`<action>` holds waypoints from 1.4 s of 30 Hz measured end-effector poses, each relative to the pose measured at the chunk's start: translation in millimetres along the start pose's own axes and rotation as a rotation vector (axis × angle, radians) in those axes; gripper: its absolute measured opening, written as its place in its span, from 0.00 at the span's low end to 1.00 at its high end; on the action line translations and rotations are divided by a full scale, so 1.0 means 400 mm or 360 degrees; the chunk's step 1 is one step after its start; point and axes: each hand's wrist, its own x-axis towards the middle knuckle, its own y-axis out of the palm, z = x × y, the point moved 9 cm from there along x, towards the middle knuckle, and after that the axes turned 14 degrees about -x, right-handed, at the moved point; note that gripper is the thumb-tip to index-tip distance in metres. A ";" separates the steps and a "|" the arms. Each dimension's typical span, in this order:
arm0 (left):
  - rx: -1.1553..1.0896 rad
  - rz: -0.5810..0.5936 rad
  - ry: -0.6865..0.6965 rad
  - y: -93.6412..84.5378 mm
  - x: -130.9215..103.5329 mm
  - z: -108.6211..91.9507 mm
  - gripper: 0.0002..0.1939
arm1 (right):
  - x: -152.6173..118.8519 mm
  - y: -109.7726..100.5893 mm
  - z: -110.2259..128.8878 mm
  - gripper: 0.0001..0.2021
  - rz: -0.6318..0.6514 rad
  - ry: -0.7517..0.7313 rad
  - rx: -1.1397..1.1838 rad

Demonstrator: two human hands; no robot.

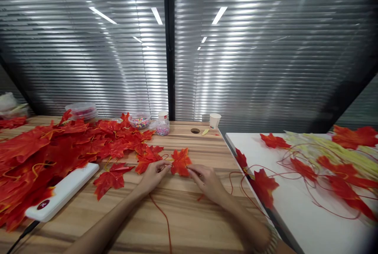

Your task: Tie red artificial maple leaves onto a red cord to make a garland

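Note:
A red-orange artificial maple leaf (pixel 180 161) lies between my two hands over the wooden table. My left hand (pixel 154 176) is closed in a pinch at the leaf's stem side. On the opposite edge, the fingertips of my right hand (pixel 208 181) pinch the leaf; whether they also grip a cord is too small to tell. A thin red cord (pixel 165 216) runs from beneath my left hand toward the table's front edge. Just behind my left hand rests another maple leaf (pixel 148 157), and a separate red leaf (pixel 110 179) lies farther left.
A heap of red leaves (pixel 67 143) covers the left side, partly over a white bar-shaped device (pixel 63 193) with a black cable. Bead containers (pixel 140 121) and paper cups (pixel 215 121) stand at the back. Corded leaves (pixel 264 187) trail onto the white table (pixel 295 214) at right.

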 end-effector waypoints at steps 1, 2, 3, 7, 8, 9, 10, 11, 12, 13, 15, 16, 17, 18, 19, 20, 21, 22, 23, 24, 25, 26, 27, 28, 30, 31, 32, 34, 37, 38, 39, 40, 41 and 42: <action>0.0013 0.0000 0.0017 0.000 -0.001 -0.004 0.18 | 0.000 0.000 0.000 0.11 0.0000 0.0002 -0.0002; 0.0025 0.0001 0.0031 0.001 -0.001 -0.006 0.18 | 0.000 0.000 0.001 0.11 0.0000 0.0004 -0.0003; 0.0037 0.0004 0.0040 0.002 -0.002 -0.008 0.18 | 0.000 0.000 0.002 0.11 0.0002 0.0006 -0.0002; 0.0079 -0.0002 0.0036 0.002 -0.004 -0.009 0.18 | -0.001 0.000 0.004 0.11 0.0015 0.0005 0.0003; 0.0085 -0.0001 0.0036 0.003 -0.004 -0.009 0.18 | -0.001 0.000 0.004 0.11 0.0019 0.0005 0.0001; 0.0087 0.0003 0.0037 0.004 -0.005 -0.010 0.18 | -0.001 0.001 0.004 0.11 0.0025 0.0005 -0.0002; 0.0085 0.0009 0.0041 0.005 -0.005 -0.012 0.18 | -0.001 0.002 0.004 0.11 0.0032 0.0005 -0.0004; 0.0082 0.0019 0.0047 0.006 -0.005 -0.014 0.18 | -0.002 0.003 0.003 0.11 0.0036 0.0005 -0.0004; 0.0082 0.0031 0.0056 0.008 -0.006 -0.017 0.18 | -0.002 0.003 0.002 0.11 0.0037 0.0004 -0.0001; 0.0086 0.0044 0.0064 0.009 -0.006 -0.020 0.18 | -0.002 0.003 0.002 0.11 0.0038 0.0000 0.0002; 0.0103 0.0064 0.0081 0.011 -0.007 -0.027 0.18 | -0.002 0.005 0.003 0.11 0.0042 -0.0009 0.0004; 0.0116 0.0072 0.0086 0.013 -0.008 -0.029 0.18 | -0.002 0.005 0.003 0.11 0.0045 -0.0013 0.0004; 0.0131 0.0077 0.0091 0.013 -0.009 -0.031 0.18 | -0.002 0.006 0.004 0.11 0.0049 -0.0018 0.0004; 0.0146 0.0079 0.0096 0.014 -0.010 -0.034 0.18 | -0.003 0.007 0.004 0.11 0.0054 -0.0022 0.0002; 0.0161 0.0083 0.0102 0.015 -0.011 -0.036 0.18 | -0.003 0.008 0.005 0.11 0.0059 -0.0026 0.0001; 0.0174 0.0087 0.0109 0.016 -0.012 -0.038 0.18 | -0.003 0.009 0.005 0.11 0.0063 -0.0030 0.0000; 0.0184 0.0090 0.0116 0.017 -0.013 -0.040 0.17 | -0.003 0.010 0.006 0.11 0.0069 -0.0036 -0.0001; 0.0191 0.0095 0.0124 0.018 -0.014 -0.042 0.17 | -0.003 0.010 0.007 0.11 0.0074 -0.0041 -0.0003; 0.0198 0.0100 0.0132 0.019 -0.015 -0.044 0.17 | -0.003 0.011 0.008 0.11 0.0079 -0.0045 -0.0006; 0.0206 0.0106 0.0140 0.020 -0.016 -0.046 0.17 | -0.002 0.011 0.009 0.11 0.0084 -0.0049 -0.0010; 0.0216 0.0113 0.0146 0.022 -0.016 -0.048 0.17 | -0.002 0.011 0.010 0.11 0.0089 -0.0053 -0.0017; 0.0224 0.0122 0.0151 0.023 -0.017 -0.049 0.17 | -0.001 0.011 0.012 0.11 0.0094 -0.0057 -0.0024; 0.0231 0.0130 0.0156 0.025 -0.017 -0.051 0.16 | -0.001 0.011 0.013 0.11 0.0101 -0.0060 -0.0031; 0.0234 0.0140 0.0159 0.027 -0.017 -0.051 0.16 | -0.001 0.011 0.015 0.11 0.0108 -0.0063 -0.0038; 0.0235 0.0152 0.0160 0.029 -0.018 -0.052 0.16 | 0.000 0.012 0.019 0.11 0.0123 -0.0072 -0.0051; 0.0235 0.0153 0.0159 0.029 -0.018 -0.052 0.15 | 0.000 0.012 0.020 0.11 0.0129 -0.0078 -0.0056; 0.0237 0.0151 0.0158 0.029 -0.018 -0.052 0.15 | 0.000 0.012 0.022 0.11 0.0133 -0.0086 -0.0058; 0.0250 0.0149 0.0157 0.030 -0.019 -0.053 0.15 | 0.000 0.014 0.024 0.11 0.0145 -0.0097 -0.0061; 0.0287 0.0159 0.0157 0.033 -0.022 -0.058 0.15 | -0.001 0.018 0.025 0.11 0.0175 -0.0103 -0.0066; 0.0303 0.0165 0.0159 0.034 -0.022 -0.061 0.15 | -0.001 0.019 0.026 0.11 0.0186 -0.0104 -0.0065; 0.0317 0.0171 0.0164 0.036 -0.023 -0.064 0.15 | -0.001 0.020 0.027 0.11 0.0196 -0.0106 -0.0060; 0.0330 0.0177 0.0171 0.037 -0.024 -0.067 0.15 | -0.001 0.020 0.028 0.11 0.0204 -0.0109 -0.0053; 0.0338 0.0186 0.0178 0.038 -0.025 -0.070 0.15 | -0.002 0.020 0.030 0.11 0.0214 -0.0111 -0.0048; 0.0343 0.0198 0.0183 0.040 -0.025 -0.072 0.15 | -0.002 0.021 0.031 0.11 0.0227 -0.0111 -0.0047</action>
